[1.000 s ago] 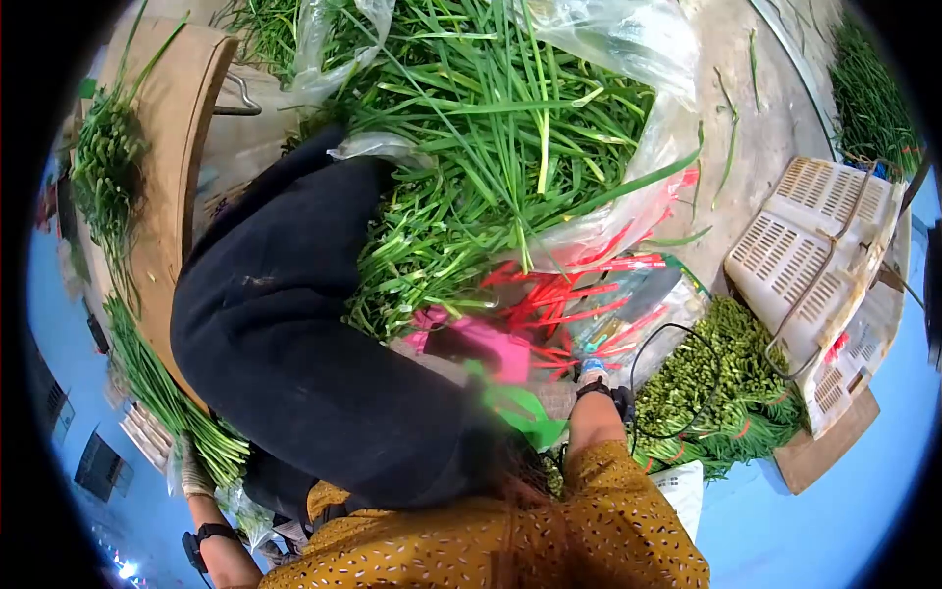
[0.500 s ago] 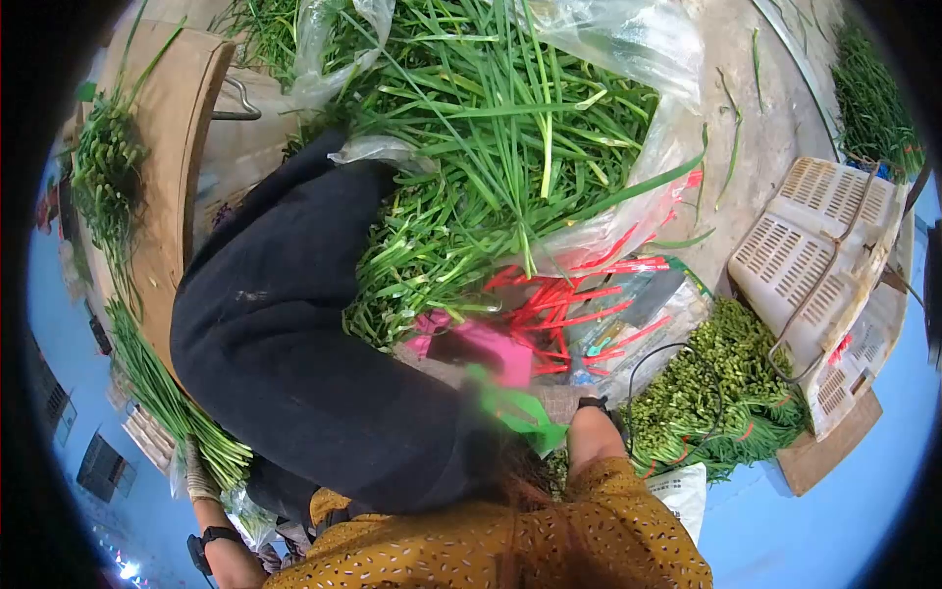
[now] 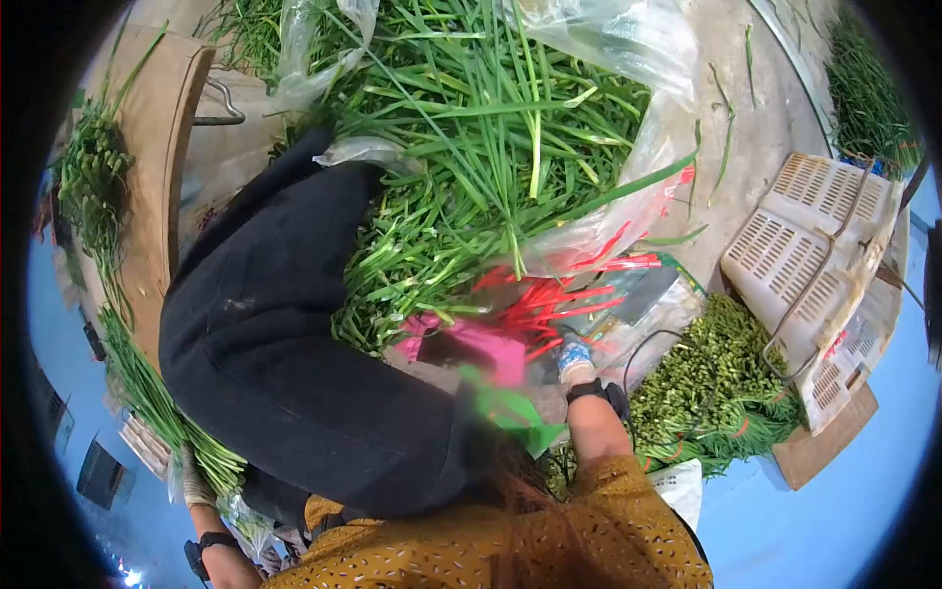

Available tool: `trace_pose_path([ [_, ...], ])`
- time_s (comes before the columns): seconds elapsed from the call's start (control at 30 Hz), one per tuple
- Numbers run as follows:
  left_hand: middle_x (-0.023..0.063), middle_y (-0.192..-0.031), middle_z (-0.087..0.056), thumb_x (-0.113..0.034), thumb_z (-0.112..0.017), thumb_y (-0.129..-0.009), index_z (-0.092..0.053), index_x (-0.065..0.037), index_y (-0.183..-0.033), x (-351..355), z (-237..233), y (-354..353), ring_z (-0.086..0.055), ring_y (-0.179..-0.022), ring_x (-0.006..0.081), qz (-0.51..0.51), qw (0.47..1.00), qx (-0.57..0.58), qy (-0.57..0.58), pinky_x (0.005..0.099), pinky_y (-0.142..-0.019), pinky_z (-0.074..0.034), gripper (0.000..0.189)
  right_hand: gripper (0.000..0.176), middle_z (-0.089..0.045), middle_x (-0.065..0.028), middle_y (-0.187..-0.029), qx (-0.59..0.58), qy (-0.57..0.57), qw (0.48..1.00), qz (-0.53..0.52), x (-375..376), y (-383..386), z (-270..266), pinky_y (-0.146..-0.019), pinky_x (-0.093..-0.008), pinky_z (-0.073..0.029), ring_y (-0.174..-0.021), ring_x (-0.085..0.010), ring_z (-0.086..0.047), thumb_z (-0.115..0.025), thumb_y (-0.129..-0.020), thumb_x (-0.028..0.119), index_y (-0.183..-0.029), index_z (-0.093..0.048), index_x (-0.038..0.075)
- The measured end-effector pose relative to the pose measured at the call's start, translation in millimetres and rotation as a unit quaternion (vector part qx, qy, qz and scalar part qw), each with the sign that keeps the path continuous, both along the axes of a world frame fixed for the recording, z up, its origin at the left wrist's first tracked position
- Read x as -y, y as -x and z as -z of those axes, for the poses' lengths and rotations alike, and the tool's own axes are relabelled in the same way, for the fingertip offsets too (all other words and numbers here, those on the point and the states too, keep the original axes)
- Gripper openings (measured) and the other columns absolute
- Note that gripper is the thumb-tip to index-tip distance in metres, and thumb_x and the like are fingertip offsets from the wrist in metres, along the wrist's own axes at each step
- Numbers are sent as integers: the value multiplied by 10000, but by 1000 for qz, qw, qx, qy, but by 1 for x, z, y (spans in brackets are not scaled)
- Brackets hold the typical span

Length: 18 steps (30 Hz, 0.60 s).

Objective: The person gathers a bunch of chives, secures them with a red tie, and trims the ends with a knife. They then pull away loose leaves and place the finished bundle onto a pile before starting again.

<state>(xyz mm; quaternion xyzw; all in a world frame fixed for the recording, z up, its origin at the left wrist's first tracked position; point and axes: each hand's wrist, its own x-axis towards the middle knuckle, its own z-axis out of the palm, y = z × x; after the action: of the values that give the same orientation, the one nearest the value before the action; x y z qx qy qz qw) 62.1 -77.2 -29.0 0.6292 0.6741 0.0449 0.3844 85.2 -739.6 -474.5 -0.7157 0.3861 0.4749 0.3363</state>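
My left hand (image 3: 198,481), in a pale glove, is at the lower left against a bunch of long green stalks (image 3: 162,393) that runs along a wooden board (image 3: 157,196). It appears closed around the bunch near the cut ends, with the fingertips hidden. My right hand (image 3: 574,355), in a white and blue glove, reaches into loose red strips (image 3: 559,306). Its fingers are blurred and partly covered, so their grip does not show. Beside it lies a pink sheet (image 3: 481,355), with a blurred green piece of plastic (image 3: 515,417) closer to my body.
A large heap of loose green leafy stalks (image 3: 442,226) on clear plastic (image 3: 628,44) fills the middle. Tied bundles with budded tops (image 3: 702,373) lie at right, near a white plastic crate (image 3: 800,255). My dark-clothed leg (image 3: 285,334) crosses the left side.
My right hand and forearm have moved forward into the red strips, and the gloved hand is now plainer to see. The left hand stays at the bunch. The whole view has shifted slightly.
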Motion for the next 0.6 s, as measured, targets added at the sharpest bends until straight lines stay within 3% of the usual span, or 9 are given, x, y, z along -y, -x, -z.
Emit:
trace_pose_path([
  [0.07,68,-1111,-596,-372,-691,-821,-478,-55,-1264,-17,-2,13,-584,-961,224,-59,998,-3,29,341,-818,-512,585,326,-632,-133,-866,2,12,923,386,-3,-8,8,-676,-366,-467,-725,-241,-567,-692,-784,225,-991,-605,-11],
  [0.13,71,-1130,-595,-394,-706,-802,-479,-56,-1273,-21,0,19,-584,-962,234,-39,999,7,30,347,-833,-504,624,298,-585,-58,-789,200,42,938,279,-29,-70,-36,-601,-331,-426,-648,-160,-469,-674,-813,241,-950,-605,-15],
  [0.2,70,-1130,-596,-382,-700,-811,-485,-55,-1270,-34,-1,28,-582,-962,230,-28,998,6,51,343,-834,-501,603,120,-561,-58,-709,339,69,928,136,-52,-115,-45,-580,-340,-415,-612,-182,-464,-600,-815,117,-786,-590,1],
  [0.27,64,-1123,-597,-364,-691,-823,-490,-53,-1268,-30,0,26,-580,-960,224,-35,995,37,83,338,-837,-497,578,97,-576,-68,-740,456,-81,838,290,-82,-137,-24,-599,-334,-428,-648,-178,-496,-577,-810,95,-790,-577,1],
  [0.3,61,-1120,-597,-355,-686,-830,-492,-53,-1267,-29,-1,26,-579,-959,221,-39,993,52,98,336,-838,-495,566,82,-605,-81,-797,365,30,930,-20,-71,-129,1,-646,-311,-451,-722,-171,-547,-546,-824,69,-857,-585,6],
  [0.37,56,-1116,-598,-343,-678,-839,-491,-48,-1269,-34,-2,31,-579,-950,218,-30,995,52,75,331,-835,-495,554,99,-613,-74,-811,389,-114,864,299,-90,-129,26,-668,-303,-454,-745,-163,-556,-549,-831,71,-897,-587,8],
  [0.43,63,-1117,-597,-341,-678,-840,-488,-38,-1271,-44,0,41,-577,-947,217,-5,997,57,58,326,-839,-493,561,147,-615,-64,-834,437,-38,884,164,-99,-131,10,-683,-300,-452,-747,-152,-548,-577,-836,92,-954,-594,6],
  [0.53,79,-1125,-592,-356,-675,-840,-482,-32,-1277,-53,2,47,-571,-964,215,-32,998,37,50,324,-848,-487,577,218,-619,-78,-861,308,-20,936,169,-66,-134,-31,-690,-305,-448,-741,-163,-548,-627,-822,134,-991,-594,1],
  [0.6,88,-1142,-586,-383,-674,-835,-470,-26,-1291,-55,2,50,-565,-984,219,-16,998,45,37,327,-855,-481,614,249,-635,-87,-869,314,-18,905,286,-45,-126,-49,-689,-309,-449,-741,-172,-558,-665,-803,163,-988,-605,7],
])
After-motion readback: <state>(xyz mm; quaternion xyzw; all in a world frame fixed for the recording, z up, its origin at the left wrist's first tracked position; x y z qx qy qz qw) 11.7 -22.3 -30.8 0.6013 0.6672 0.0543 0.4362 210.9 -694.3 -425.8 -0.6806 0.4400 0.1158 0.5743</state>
